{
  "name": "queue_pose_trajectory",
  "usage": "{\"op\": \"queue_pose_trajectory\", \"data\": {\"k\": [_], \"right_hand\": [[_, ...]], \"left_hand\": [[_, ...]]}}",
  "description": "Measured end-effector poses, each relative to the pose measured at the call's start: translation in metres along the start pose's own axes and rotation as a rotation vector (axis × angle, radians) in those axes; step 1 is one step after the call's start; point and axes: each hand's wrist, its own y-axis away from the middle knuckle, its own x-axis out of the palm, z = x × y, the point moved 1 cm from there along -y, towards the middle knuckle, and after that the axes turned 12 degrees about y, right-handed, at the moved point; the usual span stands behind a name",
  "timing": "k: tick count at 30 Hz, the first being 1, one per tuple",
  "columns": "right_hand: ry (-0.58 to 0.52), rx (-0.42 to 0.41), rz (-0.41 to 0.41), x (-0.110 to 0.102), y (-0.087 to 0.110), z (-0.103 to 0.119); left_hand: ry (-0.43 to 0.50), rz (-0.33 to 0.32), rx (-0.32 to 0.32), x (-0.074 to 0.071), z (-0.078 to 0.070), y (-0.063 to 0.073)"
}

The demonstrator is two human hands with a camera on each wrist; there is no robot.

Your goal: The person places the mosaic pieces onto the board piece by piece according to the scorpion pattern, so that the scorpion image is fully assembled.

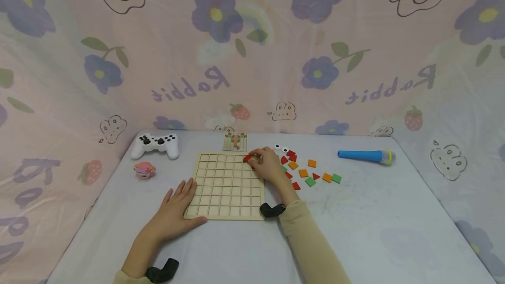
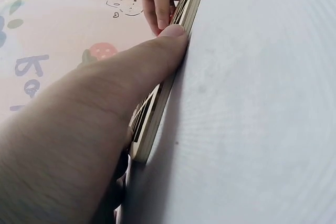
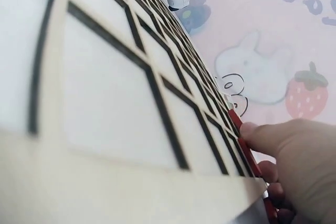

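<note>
A pale wooden grid board (image 1: 229, 187) lies flat at the middle of the table. My left hand (image 1: 173, 209) rests along its left edge, fingers spread and straight, the thumb at the near edge. At the far right corner my right hand (image 1: 266, 165) pinches a small red tile (image 1: 247, 158) over the grid. In the right wrist view, the thumb touches one red tile (image 3: 234, 119), and another red tile (image 3: 249, 157) sits beside it on the board; the hand partly hides them. Loose red, orange and green tiles (image 1: 303, 173) are scattered right of the board.
Behind the board lies a small picture card (image 1: 235, 141). A white game controller (image 1: 155, 145) and a pink toy figure (image 1: 144, 169) are at the far left. Two googly-eye pieces (image 1: 285, 150) lie near the tiles. A blue toy microphone (image 1: 364, 156) lies farther right.
</note>
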Motion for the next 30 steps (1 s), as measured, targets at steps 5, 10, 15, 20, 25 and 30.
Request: {"op": "queue_pose_trajectory", "data": {"k": [5, 10, 15, 20, 25, 30], "right_hand": [[0.011, 0.006, -0.024, 0.002, 0.003, -0.002], [0.033, 0.002, -0.050, 0.007, 0.004, -0.005], [0.028, -0.019, -0.088, 0.011, 0.001, -0.005], [0.017, -0.008, -0.103, 0.011, 0.001, -0.001], [0.010, 0.009, -0.102, 0.010, 0.001, 0.001], [0.018, 0.024, -0.095, 0.010, 0.001, 0.000]], "left_hand": [[0.007, 0.000, 0.008, 0.002, -0.001, 0.000], [0.008, 0.003, 0.007, 0.004, 0.000, 0.000], [0.006, -0.009, 0.012, 0.002, 0.002, 0.001], [0.008, -0.007, 0.015, 0.002, 0.004, 0.001], [0.019, 0.003, -0.002, 0.003, 0.005, 0.001], [0.017, 0.015, -0.016, 0.003, 0.004, 0.000]]}}
